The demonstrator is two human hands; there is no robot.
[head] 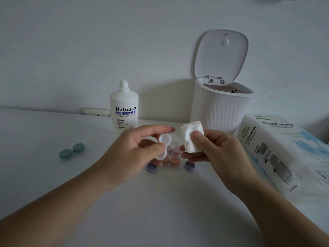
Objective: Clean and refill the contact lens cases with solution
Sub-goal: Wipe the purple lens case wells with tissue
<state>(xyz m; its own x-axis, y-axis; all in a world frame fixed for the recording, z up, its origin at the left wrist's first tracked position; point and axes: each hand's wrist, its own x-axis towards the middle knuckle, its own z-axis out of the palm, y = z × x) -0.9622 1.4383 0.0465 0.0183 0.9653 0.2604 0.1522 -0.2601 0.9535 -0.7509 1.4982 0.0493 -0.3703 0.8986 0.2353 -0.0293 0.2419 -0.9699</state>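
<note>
Above white table, left hand pinches seemingly open lens case.

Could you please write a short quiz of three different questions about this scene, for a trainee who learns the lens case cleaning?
1. True or false: the bin at the back has its lid shut.
2. Which hand holds the tissue? A. left hand B. right hand C. neither
3. Fill in: the white lens case is held in the ____ hand, above the table.

Key
1. False: the lid stands open.
2. B
3. left. The green lens case lies apart at the left, and the solution bottle has no cap on.
</note>
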